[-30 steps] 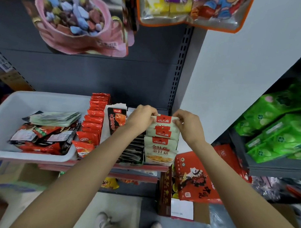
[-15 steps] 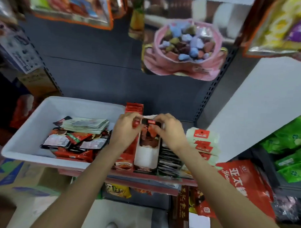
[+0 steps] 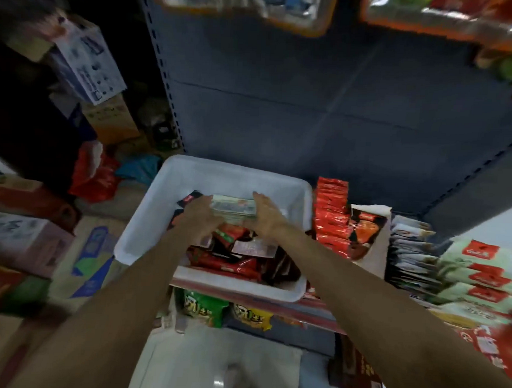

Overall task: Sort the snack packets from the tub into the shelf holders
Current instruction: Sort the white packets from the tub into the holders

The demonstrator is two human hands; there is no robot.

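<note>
The white tub (image 3: 238,167) stands on the shelf and holds a pile of red and dark snack packets (image 3: 235,252). A stack of pale green packets (image 3: 233,207) lies on that pile at the back. My left hand (image 3: 200,218) grips the stack's left end and my right hand (image 3: 266,218) grips its right end. To the right of the tub are the shelf holders. They carry a row of red packets (image 3: 331,214), a dark-orange packet (image 3: 363,235), dark silvery packets (image 3: 410,257) and pale packets with red labels (image 3: 475,277).
Cardboard boxes (image 3: 24,241) and a red bag (image 3: 90,173) crowd the floor at the left. Green and yellow snack bags (image 3: 204,309) sit on the shelf below the tub. Large bags (image 3: 247,5) hang overhead against the dark back panel.
Both hands left the holders and moved left into the tub, where they now hold the pale green stack. The view swung left and down.
</note>
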